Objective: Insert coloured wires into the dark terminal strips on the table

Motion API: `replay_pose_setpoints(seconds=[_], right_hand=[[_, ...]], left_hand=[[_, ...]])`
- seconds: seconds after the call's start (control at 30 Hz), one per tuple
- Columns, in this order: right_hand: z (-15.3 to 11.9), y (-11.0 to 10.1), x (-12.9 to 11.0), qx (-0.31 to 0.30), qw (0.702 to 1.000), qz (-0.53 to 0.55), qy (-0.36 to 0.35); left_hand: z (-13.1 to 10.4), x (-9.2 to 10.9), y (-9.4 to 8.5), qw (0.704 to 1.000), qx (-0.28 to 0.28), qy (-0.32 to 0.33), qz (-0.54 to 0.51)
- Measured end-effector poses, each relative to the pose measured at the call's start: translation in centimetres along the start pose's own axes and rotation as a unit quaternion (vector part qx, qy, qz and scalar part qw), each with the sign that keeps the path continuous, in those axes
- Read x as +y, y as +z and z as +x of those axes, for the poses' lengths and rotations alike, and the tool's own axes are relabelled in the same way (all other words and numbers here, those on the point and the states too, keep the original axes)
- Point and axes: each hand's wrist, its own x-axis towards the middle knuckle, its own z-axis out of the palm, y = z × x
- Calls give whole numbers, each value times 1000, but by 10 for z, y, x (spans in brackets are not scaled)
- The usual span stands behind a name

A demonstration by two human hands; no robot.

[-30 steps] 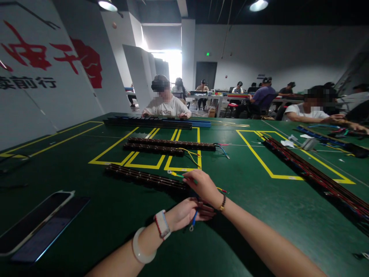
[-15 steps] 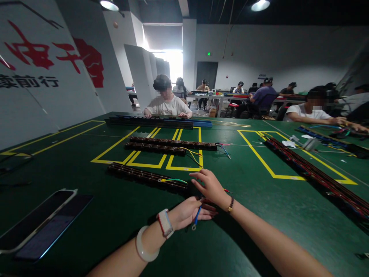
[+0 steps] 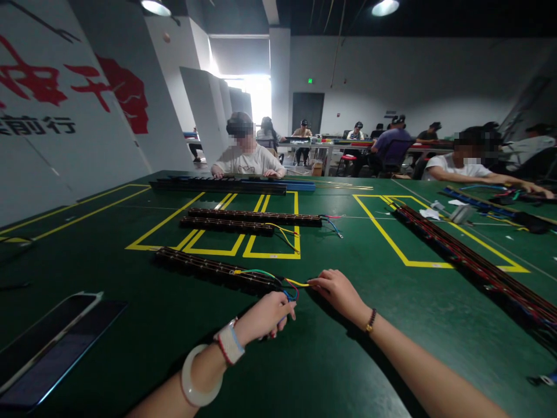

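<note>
Just in front of me lies a long black strip [image 3: 204,266] with pale bands along it, at a slant on the green table [image 3: 348,371]. Several coloured wires come out of its right end. My right hand [image 3: 342,293] pinches the end of the yellow wire [image 3: 298,283] and draws it out to the right. The fingers of my left hand [image 3: 267,316] are closed around the blue wire [image 3: 292,298] and a red one, right below the strip's end. A green wire [image 3: 259,271] with a yellow sleeve and ring terminal arches over the strip, untouched.
Two similar strips, one a longer strip [image 3: 256,217], lie within yellow tape lines ahead. A long wired bundle [image 3: 474,261] runs along the right. Two phones [image 3: 65,354] rest at the left. A co-worker [image 3: 248,157] sits across the table; another person [image 3: 465,162] works at the right.
My right hand has moved right and down and now grips the yellow wire. The left hand has turned and gone from spread fingers to closed on wires. The view has shifted slightly.
</note>
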Motion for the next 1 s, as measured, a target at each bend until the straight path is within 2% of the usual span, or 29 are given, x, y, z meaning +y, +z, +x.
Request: replay_pose_setpoints(seconds=[0.07, 0.17, 0.37, 0.47, 0.57, 0.7, 0.77, 0.87, 1.0], right_hand=[[1, -1, 0, 4, 1000, -7, 8], [1, -2, 0, 7, 1000, -7, 19], [3, -2, 2, 23, 998, -34, 37], [4, -1, 2, 30, 998, -39, 40], [4, 0, 4, 37, 998, -36, 42], [3, 1, 7, 43, 998, -27, 45], [3, 1, 9, 50, 997, -27, 48], [2, 2, 9, 61, 997, -18, 53], [1, 2, 8, 63, 996, -11, 55]], left_hand=[[-6, 4, -6, 992, 36, 25, 115], [-14, 10, -11, 959, 73, 75, 265], [-15, 10, -16, 914, 54, 112, 386], [-12, 7, -17, 913, 61, 124, 384], [-9, 5, -17, 933, 80, 130, 326], [-7, 4, -18, 973, 104, 78, 191], [-6, 3, -20, 979, 137, 46, 146], [-4, 1, -22, 958, 218, 50, 181], [-4, -2, -23, 899, 306, 61, 307]])
